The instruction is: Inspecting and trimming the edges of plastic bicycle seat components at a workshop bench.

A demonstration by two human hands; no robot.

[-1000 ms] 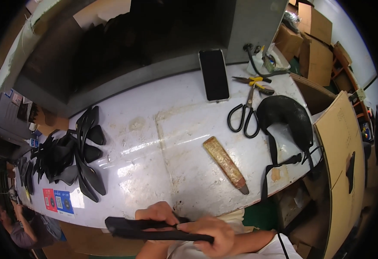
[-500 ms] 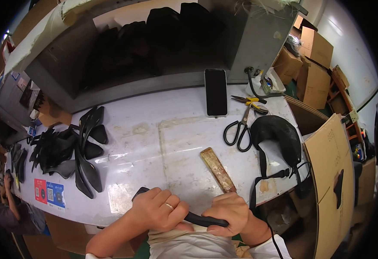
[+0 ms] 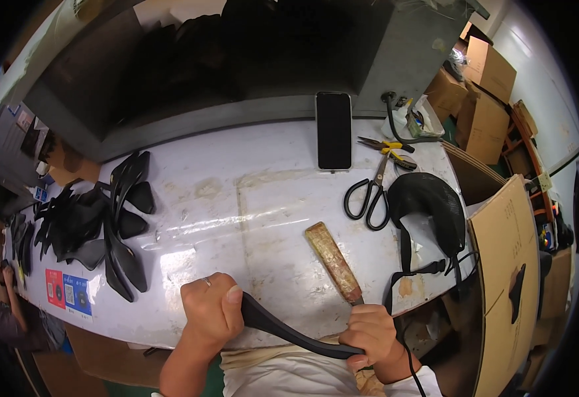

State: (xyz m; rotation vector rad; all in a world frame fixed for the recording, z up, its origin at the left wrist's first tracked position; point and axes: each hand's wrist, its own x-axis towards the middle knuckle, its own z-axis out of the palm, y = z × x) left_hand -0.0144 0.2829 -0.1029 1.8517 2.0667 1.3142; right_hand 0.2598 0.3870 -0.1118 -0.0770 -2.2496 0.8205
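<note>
A long, smooth black curved strip [image 3: 283, 329] is stretched between my hands at the table's near edge, sagging toward the right. My left hand [image 3: 211, 309] is closed round its upper left end, thumb on top. The lower right end is gripped by my right hand [image 3: 371, 334]. Just beyond my right hand lies a tool with a brown, worn, wrapped handle [image 3: 332, 259]. Its narrow metal end points toward my knuckles; whether they touch, I cannot tell. Black-handled scissors [image 3: 369, 198] lie open farther right.
Several black curved pieces [image 3: 114, 225] are heaped on the table's left. A phone [image 3: 333, 132] and yellow-handled pliers [image 3: 387, 145] lie at the back, before a grey housing [image 3: 236, 112]. A black mesh item with straps [image 3: 435, 205] and a cardboard box [image 3: 507, 264] are at right. Another person's arm [image 3: 13, 298] shows far left.
My left hand has moved left and turned thumb-up, and more of the black strip now shows between my hands. My right hand has shifted slightly right. The view has also shifted a little.
</note>
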